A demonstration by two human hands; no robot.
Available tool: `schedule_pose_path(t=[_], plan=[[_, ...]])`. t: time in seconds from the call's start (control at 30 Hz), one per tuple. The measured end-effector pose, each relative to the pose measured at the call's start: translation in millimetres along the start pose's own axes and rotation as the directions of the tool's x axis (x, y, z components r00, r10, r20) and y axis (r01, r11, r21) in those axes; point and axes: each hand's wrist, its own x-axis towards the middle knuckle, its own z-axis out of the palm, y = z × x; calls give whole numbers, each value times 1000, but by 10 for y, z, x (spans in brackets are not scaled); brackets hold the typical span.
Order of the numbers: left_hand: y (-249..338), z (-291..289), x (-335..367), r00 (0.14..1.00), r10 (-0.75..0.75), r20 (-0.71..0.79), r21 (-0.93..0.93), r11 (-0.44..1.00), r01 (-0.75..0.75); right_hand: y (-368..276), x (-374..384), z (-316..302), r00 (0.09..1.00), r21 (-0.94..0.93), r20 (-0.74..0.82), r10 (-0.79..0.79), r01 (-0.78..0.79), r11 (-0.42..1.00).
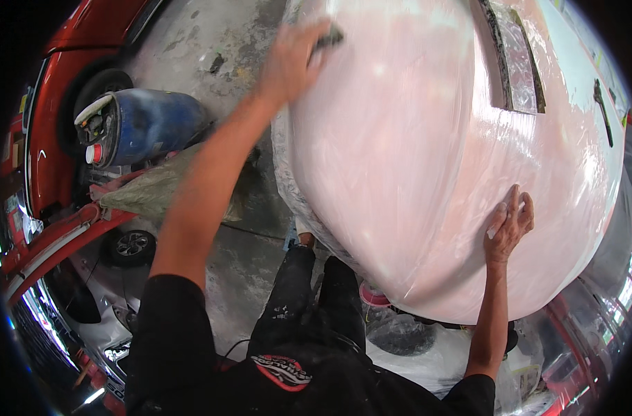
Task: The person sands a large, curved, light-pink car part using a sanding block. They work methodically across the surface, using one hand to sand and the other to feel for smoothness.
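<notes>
Clock positions read from the centre of my head view. I note the panel, a broad curved body part coated in streaky pinkish white and glossy in places, spreading from 12 round to 4 o'clock. At 12, near its left edge, I have the left hand, blurred, fingers closed around a small dark block held at the panel. At 3, I have the right hand at the panel's face, holding nothing visible, fingers loosely extended; whether the fingertips touch, I cannot tell. At 2, a long recess with dark, rough edges cuts into the panel. Between 2 and 3, a slim black part lies against the surface. At 10, a scuffed blue drum lies on its side, a red vehicle behind it. Between 8 and 9, a wheel shows.
</notes>
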Motion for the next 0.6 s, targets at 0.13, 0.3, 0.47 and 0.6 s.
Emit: schedule_pose_path(t=[0.13,0.3,0.47,0.6], plan=[[-75,30,440,994,-111,-23,37,993,111,-77,13,6,1000,37,-12,12,-12,999],[884,-328,-772,975,70,211,-137,990,-42,62,-60,-56,999,-1,-17,38,-38,999],[-35,109,584,986,124,109,148,979,-139,-39,-17,13,999,18,-27,30,-30,999],[112,223,806,997,-21,72,137,991,11,-24,-41,-18,999,9,0,49,-49,999]])
